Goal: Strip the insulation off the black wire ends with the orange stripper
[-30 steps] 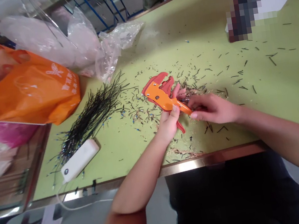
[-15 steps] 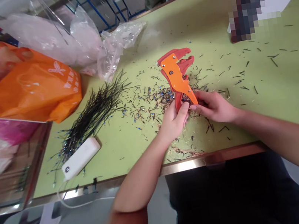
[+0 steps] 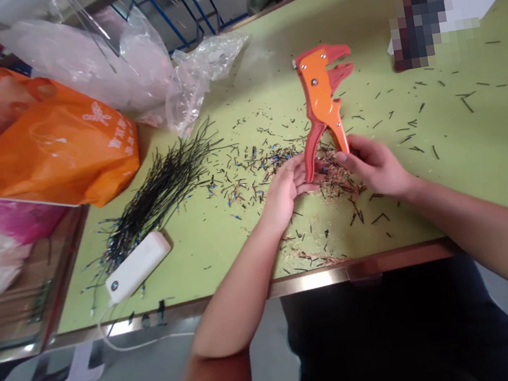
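An orange and red wire stripper (image 3: 316,89) stands upright in the air over the table, jaws up and pointing right, handles spread apart. My right hand (image 3: 381,166) pinches the bottom of its orange handle between thumb and fingers. Beside the red handle, my left hand (image 3: 288,190) has its fingers stretched out behind the handle's lower end; whether they touch it I cannot tell. Under both hands lies a heap of cut wire bits and copper strands (image 3: 341,179).
A bundle of thin black wires (image 3: 163,188) lies at the left, with a white power bank (image 3: 139,266) and its cable in front. Behind are an orange bag (image 3: 80,146) and clear plastic bags (image 3: 198,74). Scraps dot the green table (image 3: 231,261). Another person sits beyond.
The wire stripper has moved up and right with my right hand, and its handles have spread. My left hand has loosened from the red handle, its fingers now stretched out.
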{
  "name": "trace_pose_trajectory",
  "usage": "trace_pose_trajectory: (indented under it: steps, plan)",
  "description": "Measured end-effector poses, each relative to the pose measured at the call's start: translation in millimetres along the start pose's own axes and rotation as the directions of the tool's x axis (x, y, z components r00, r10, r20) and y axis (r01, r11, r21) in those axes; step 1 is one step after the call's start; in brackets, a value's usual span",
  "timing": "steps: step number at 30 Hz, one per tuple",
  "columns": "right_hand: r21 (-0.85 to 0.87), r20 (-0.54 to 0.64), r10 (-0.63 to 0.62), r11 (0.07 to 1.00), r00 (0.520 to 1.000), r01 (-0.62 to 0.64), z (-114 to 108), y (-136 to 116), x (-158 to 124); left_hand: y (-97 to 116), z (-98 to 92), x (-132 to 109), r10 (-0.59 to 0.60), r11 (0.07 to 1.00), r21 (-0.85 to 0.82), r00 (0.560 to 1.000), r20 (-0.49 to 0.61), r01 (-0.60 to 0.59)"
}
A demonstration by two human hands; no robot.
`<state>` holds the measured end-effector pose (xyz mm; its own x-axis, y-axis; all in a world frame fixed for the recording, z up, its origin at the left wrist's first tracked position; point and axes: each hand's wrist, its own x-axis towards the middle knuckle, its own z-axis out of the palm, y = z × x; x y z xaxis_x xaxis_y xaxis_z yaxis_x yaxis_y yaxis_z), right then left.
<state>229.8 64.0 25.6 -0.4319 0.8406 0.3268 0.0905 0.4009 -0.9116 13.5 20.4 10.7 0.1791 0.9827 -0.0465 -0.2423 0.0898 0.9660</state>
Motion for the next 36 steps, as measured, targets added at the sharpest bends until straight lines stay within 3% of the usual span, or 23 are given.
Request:
trace_pose_trajectory:
  steps: [5, 10, 15, 19, 27, 33, 36]
  plan:
    - [0.030, -0.101, -0.016, 0.999, 0.995, 0.019, -2.9, 1.1, 5.0, 3.0, -2.1, -1.0, -0.063, 0.998, -0.034, 0.998, -0.024, 0.062]
    - [0.024, -0.098, -0.011, 1.000, 0.995, 0.014, -2.4, 2.2, 4.7, 2.8, -1.3, -3.1, -0.098, 0.995, 0.033, 0.995, 0.019, 0.097]
    - [0.023, -0.108, -0.018, 1.000, 0.994, 0.020, -3.8, 2.0, 5.7, 3.0, -1.8, 0.3, -0.128, 0.991, -0.034, 0.990, 0.066, 0.130]
    - [0.028, -0.125, -0.030, 0.999, 0.992, 0.034, -6.8, 1.4, 7.8, 4.3, -0.8, 0.7, -0.110, 0.992, -0.051, 0.993, 0.032, 0.112]
    - [0.029, -0.116, 0.003, 1.000, 0.993, 0.000, -7.6, -2.6, 8.1, 5.1, -2.1, -5.0, -0.039, 0.992, 0.123, 0.999, -0.015, 0.040]
    - [0.025, -0.107, 0.004, 1.000, 0.994, -0.002, -6.7, -3.3, 7.7, 5.1, -6.0, -2.8, -0.077, 0.994, 0.087, 0.995, 0.060, 0.071]
    - [0.007, -0.094, -0.001, 1.000, 0.996, 0.002, -6.2, -3.1, 6.2, 7.8, -7.6, 0.3, -0.059, 0.998, 0.014, 0.998, 0.030, 0.059]
